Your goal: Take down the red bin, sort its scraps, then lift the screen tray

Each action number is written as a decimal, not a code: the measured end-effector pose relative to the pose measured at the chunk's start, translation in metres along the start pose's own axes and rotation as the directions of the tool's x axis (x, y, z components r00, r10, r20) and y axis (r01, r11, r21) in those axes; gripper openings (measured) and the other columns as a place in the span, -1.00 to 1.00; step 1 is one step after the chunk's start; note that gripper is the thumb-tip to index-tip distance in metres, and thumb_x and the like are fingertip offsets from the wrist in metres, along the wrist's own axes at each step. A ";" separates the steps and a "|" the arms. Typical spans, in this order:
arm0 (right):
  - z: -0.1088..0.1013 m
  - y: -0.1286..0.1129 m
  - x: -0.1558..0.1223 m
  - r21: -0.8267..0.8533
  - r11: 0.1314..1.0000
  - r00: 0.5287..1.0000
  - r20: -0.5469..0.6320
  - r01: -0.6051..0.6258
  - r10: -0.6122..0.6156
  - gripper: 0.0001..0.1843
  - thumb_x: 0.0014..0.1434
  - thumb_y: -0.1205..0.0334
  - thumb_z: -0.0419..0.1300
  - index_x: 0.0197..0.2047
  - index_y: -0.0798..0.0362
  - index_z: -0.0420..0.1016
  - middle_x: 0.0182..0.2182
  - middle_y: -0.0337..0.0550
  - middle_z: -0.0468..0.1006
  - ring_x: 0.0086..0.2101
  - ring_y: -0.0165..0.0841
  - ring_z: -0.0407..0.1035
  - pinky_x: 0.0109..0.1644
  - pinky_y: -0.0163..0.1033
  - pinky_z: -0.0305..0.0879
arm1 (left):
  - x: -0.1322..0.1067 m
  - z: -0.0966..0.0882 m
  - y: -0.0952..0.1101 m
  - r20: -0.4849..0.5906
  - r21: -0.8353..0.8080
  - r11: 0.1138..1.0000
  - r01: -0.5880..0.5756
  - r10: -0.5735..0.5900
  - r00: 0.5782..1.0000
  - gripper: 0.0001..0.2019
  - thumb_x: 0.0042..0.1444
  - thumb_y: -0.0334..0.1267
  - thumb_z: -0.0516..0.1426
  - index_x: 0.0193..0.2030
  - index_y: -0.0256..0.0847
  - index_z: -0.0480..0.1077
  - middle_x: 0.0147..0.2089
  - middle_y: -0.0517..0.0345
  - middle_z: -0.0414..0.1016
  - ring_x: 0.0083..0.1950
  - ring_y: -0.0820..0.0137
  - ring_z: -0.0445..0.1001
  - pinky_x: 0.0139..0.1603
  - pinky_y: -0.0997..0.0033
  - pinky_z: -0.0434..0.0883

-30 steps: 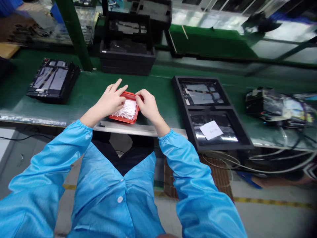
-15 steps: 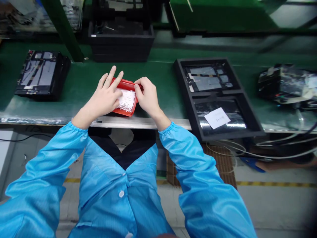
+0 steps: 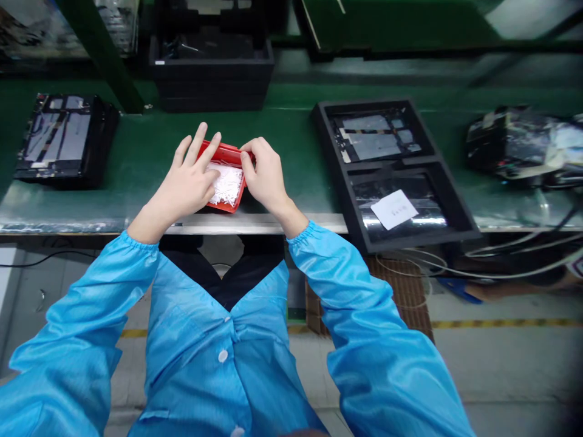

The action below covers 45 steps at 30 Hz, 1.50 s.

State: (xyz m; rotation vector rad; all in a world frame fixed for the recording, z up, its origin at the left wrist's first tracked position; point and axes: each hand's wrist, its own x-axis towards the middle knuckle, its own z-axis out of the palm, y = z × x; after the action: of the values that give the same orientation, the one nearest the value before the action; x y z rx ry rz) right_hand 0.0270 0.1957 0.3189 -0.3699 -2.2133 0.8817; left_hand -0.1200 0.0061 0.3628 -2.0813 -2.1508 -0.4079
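A small red box (image 3: 231, 155) with raised sides lies on the green bench, with many small white pieces (image 3: 228, 185) inside it. My left hand (image 3: 186, 185) reaches over the box's left side. Three of its fingers are stretched out and spread, while the thumb and index finger bend down at the white pieces. Nothing shows between them. On the right, my right hand (image 3: 264, 173) is closed on the box's upper right rim, thumb and fingers pinching its edge.
To the right, a black two-part tray (image 3: 357, 209) holds flat device parts and a white card (image 3: 394, 210), overhanging the bench edge. Stacked panels (image 3: 59, 136) sit left. Black trays (image 3: 212, 85) stand behind the box. Wrapped parts (image 3: 514, 145) and cables lie far right.
The view has shifted slightly, so the bench things appear further left. Both hands stay at the red box, in nearly the same pose.
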 end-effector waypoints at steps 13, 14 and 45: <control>-0.001 0.003 -0.001 0.019 1.000 1.000 -0.005 -0.025 0.025 -0.50 0.66 -0.26 -0.02 -0.13 -0.07 0.43 -0.14 -0.06 0.55 -0.08 -0.15 0.46 0.26 0.15 0.53 | 0.011 0.001 0.005 0.021 -0.001 1.000 0.027 -0.027 0.999 -0.53 0.42 -0.29 0.08 0.36 -0.22 0.62 0.86 0.04 -0.15 0.86 -0.18 -0.39 0.84 -0.45 -0.25; -0.001 0.004 -0.001 0.023 0.999 0.999 -0.001 -0.032 0.032 -0.51 0.66 -0.25 -0.01 -0.13 -0.07 0.43 -0.14 -0.06 0.55 -0.08 -0.15 0.46 0.26 0.16 0.53 | 0.008 0.001 0.005 0.024 0.001 1.000 0.027 -0.027 0.999 -0.54 0.43 -0.29 0.07 0.35 -0.23 0.63 0.86 0.03 -0.15 0.86 -0.19 -0.39 0.84 -0.44 -0.25; -0.002 0.020 0.003 0.038 0.995 0.989 0.119 -0.097 0.091 -0.56 0.58 -0.22 0.13 -0.16 -0.05 0.48 -0.23 -0.09 0.60 -0.20 -0.21 0.44 0.09 0.00 0.48 | 0.010 -0.024 0.012 0.083 -0.038 0.994 -0.098 0.101 0.991 -0.41 0.65 -0.16 -0.18 -0.12 -0.23 0.68 -0.06 -0.11 0.76 0.11 0.01 0.67 0.30 -0.16 0.45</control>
State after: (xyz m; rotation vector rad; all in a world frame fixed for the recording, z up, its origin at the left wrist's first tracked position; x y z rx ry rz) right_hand 0.0260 0.2125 0.3080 -0.4140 -2.2952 1.0244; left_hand -0.1109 0.0090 0.3894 -2.2520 -2.0877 -0.3535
